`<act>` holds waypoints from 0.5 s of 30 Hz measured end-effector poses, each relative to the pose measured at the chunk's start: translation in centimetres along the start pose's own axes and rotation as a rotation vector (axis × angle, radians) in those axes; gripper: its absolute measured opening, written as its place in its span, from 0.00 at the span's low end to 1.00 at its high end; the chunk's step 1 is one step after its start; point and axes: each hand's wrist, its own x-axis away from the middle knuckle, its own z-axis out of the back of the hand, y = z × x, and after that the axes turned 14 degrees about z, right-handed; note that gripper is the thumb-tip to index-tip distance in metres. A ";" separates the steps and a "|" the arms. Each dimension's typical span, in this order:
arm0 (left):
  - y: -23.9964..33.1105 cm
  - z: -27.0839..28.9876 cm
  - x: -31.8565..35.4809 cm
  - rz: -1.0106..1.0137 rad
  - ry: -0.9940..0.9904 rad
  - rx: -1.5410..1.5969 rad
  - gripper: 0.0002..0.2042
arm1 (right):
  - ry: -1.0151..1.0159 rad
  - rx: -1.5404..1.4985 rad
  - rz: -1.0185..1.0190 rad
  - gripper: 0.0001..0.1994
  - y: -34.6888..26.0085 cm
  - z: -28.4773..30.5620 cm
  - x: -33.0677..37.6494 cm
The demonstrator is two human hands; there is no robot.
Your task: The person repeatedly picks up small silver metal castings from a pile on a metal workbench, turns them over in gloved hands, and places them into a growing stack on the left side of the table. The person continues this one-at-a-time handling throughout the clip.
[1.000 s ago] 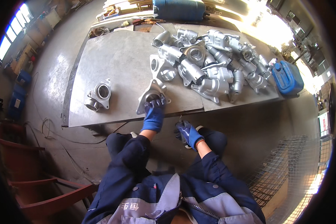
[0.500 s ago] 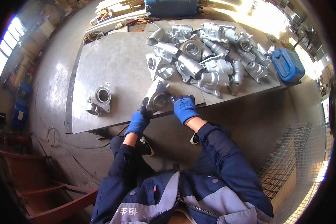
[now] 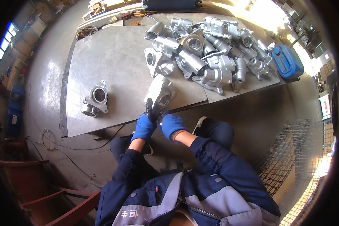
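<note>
A silver metal casting (image 3: 157, 88) with a round bore and a flange is tilted up at the table's near edge. My left hand (image 3: 145, 126), in a blue glove with dark fingers, is closed round its near left side. Just below the bore, my right hand (image 3: 172, 125) is curled into a closed shape beside my left. The back of its glove hides the fingertips, so what they hold, if anything, cannot be seen. Another flanged casting (image 3: 96, 98) stands apart on the left of the table. Directly beyond the held part lies a casting with an oval flange (image 3: 153, 60).
A heap of similar castings (image 3: 192, 62) covers the right half of the metal table (image 3: 116, 56). A blue jerrycan (image 3: 286, 62) stands at its right end. Wire mesh (image 3: 286, 162) is at lower right, a red metal frame (image 3: 64, 211) at lower left, and cables (image 3: 69, 150) on the floor.
My right hand has moved down and left, from the casting's right side to just below its bore. The held casting has turned slightly. The whole view has shifted a little.
</note>
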 end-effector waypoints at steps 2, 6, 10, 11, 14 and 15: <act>-0.5 0.0 0.1 0.038 -0.020 -0.024 0.46 | -0.033 -0.126 -0.006 0.17 -2.2 2.9 0.6; 0.4 0.2 -0.3 0.106 -0.104 -0.032 0.44 | -0.323 -0.535 -0.001 0.18 -0.3 6.9 -2.1; 0.5 1.1 -0.3 0.110 -0.104 -0.049 0.43 | -0.214 0.206 0.306 0.12 1.1 10.5 -4.1; 0.7 1.2 -0.5 0.121 -0.109 -0.042 0.43 | -0.139 0.320 0.340 0.11 2.0 10.5 -4.4; 0.7 1.2 -0.5 0.150 -0.113 -0.031 0.43 | 0.077 0.527 0.405 0.09 5.3 8.8 -5.3; 0.5 0.9 -0.6 0.137 -0.107 -0.027 0.44 | 0.151 0.575 0.413 0.08 6.2 8.0 -5.6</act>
